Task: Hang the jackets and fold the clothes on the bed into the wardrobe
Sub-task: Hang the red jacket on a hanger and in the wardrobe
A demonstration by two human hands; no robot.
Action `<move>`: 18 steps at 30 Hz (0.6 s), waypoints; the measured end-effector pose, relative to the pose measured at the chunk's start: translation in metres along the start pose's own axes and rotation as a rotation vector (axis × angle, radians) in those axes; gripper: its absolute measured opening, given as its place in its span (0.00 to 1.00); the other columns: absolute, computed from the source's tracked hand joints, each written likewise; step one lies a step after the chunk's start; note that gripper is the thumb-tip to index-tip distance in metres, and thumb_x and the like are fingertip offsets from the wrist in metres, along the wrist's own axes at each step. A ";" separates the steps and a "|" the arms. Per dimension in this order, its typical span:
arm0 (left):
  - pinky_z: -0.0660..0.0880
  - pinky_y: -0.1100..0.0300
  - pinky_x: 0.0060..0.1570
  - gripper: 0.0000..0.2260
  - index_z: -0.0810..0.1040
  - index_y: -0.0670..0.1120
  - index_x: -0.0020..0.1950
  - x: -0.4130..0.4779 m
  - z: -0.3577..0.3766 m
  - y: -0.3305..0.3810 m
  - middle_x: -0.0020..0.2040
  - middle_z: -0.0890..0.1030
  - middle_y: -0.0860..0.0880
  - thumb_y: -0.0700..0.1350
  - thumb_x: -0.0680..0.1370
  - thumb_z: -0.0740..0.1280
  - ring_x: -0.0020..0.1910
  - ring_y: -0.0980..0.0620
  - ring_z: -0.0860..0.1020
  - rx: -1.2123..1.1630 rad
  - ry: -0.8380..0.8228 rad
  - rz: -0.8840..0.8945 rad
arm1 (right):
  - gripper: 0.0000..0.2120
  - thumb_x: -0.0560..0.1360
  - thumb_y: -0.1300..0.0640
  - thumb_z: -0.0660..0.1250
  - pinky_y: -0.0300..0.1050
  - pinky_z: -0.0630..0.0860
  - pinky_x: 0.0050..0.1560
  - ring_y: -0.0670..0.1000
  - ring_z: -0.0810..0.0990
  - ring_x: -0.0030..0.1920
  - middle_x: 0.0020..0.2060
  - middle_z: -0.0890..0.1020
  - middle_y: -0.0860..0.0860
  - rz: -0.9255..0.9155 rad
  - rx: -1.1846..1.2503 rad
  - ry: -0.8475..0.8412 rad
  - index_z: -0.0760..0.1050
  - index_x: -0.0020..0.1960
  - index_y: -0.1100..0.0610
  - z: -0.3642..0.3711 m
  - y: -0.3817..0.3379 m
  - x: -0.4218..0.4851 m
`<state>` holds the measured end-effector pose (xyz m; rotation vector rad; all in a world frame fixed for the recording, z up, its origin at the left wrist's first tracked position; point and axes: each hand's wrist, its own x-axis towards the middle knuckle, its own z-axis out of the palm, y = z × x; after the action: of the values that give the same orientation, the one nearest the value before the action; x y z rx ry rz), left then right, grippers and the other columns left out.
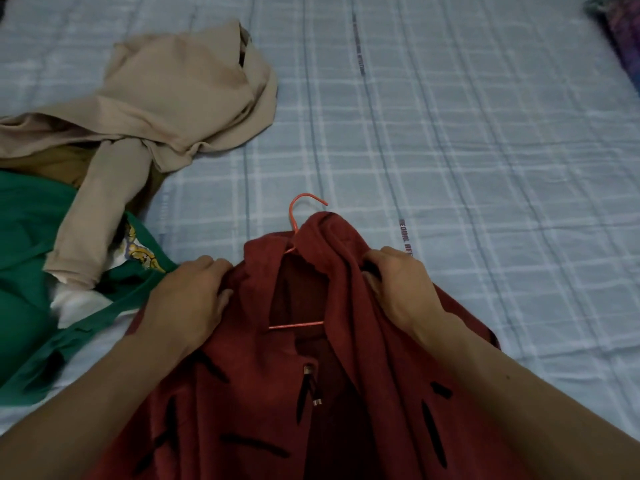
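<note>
A dark red jacket (pixel 263 382) with black marks lies on the bed in front of me, its front open. A pink wire hanger (pixel 294 216) sits inside it, the hook poking out past the collar and the bottom bar showing in the opening. My left hand (pixel 187 299) grips the jacket's left shoulder. My right hand (pixel 398 285) grips the right shoulder near the collar. A beige garment (pixel 166 109) lies crumpled at the far left, and a green garment (pixel 27 271) with a printed patch lies at the left edge.
The bed (pixel 467 150) is covered by a pale blue checked sheet. A dark patterned cloth (pixel 620 39) shows at the top right corner. A brown fabric (pixel 59 164) peeks from under the beige garment.
</note>
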<state>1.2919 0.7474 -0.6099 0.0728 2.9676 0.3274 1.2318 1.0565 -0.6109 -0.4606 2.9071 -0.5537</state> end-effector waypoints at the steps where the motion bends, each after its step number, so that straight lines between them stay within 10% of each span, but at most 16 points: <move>1: 0.76 0.48 0.38 0.10 0.78 0.44 0.49 0.001 0.001 0.003 0.42 0.77 0.44 0.42 0.70 0.75 0.41 0.38 0.78 0.024 0.005 0.000 | 0.07 0.78 0.55 0.66 0.47 0.71 0.43 0.56 0.78 0.42 0.41 0.79 0.53 0.005 0.019 0.010 0.78 0.51 0.58 0.002 -0.001 0.000; 18: 0.74 0.48 0.39 0.11 0.77 0.45 0.48 -0.050 -0.124 0.056 0.41 0.73 0.48 0.48 0.79 0.57 0.39 0.46 0.75 -0.131 0.380 0.142 | 0.12 0.77 0.52 0.57 0.49 0.72 0.41 0.51 0.75 0.38 0.38 0.76 0.50 -0.211 0.222 0.218 0.76 0.47 0.57 -0.121 -0.061 -0.039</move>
<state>1.3230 0.7722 -0.4710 0.2306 3.3114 0.6166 1.2604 1.0561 -0.4727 -0.7206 2.9659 -1.0034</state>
